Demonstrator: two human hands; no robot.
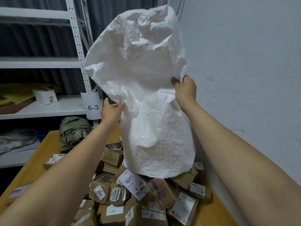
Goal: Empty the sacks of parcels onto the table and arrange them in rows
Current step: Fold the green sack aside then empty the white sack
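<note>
One head-worn camera looks forward and slightly down, close over the worktop (48, 141), shelves (40, 62) far left, wall (244, 62) right.

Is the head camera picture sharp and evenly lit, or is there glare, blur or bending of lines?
Head view: dim, soft room light; the white sack is brightest, with a mild sheen on its lower half; shelf posts lean and bow from the wide lens; parcels at the bottom edge are slightly blurred.

Parcel stockroom: numbered shelving (76, 62), parcels (138, 193).
</note>
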